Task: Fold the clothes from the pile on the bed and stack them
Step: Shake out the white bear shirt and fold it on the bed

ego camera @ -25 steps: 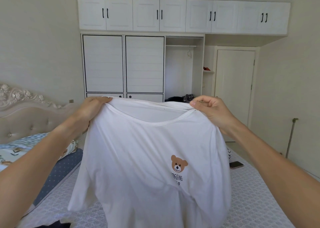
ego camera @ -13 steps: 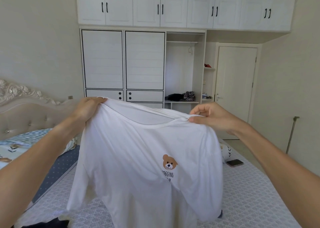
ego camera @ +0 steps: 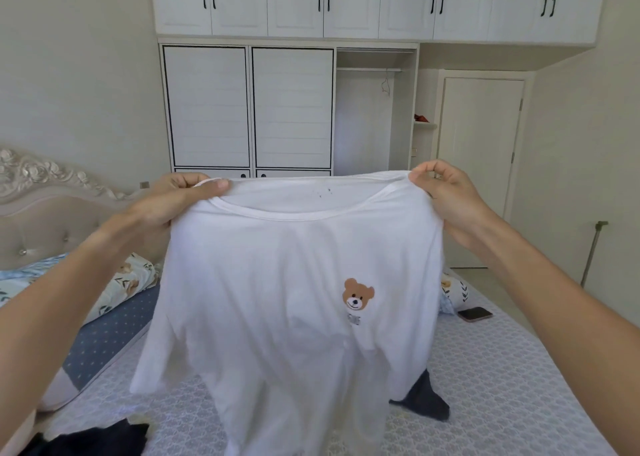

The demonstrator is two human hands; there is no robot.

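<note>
A white T-shirt (ego camera: 277,299) with a small brown bear print hangs in the air in front of me, its front facing me. My left hand (ego camera: 176,199) pinches its left shoulder and my right hand (ego camera: 446,196) pinches its right shoulder, stretching the neckline flat. The hem drops out of view at the bottom. Below it lies the bed (ego camera: 502,386) with a grey patterned cover. A dark garment (ego camera: 424,398) shows at the shirt's lower right, and another dark garment (ego camera: 93,440) lies at the bottom left.
A phone (ego camera: 475,314) lies on the bed at the right, near a floral pillow (ego camera: 453,291). A blue dotted quilt (ego camera: 110,338), floral bedding and a padded headboard (ego camera: 45,220) are at the left. A white wardrobe (ego camera: 249,109) and a door stand behind.
Both hands moved further apart and pulled the shirt's shoulders taut and level. The shirt now hangs flatter. The view tilted, and a dark garment shows at the lower right.
</note>
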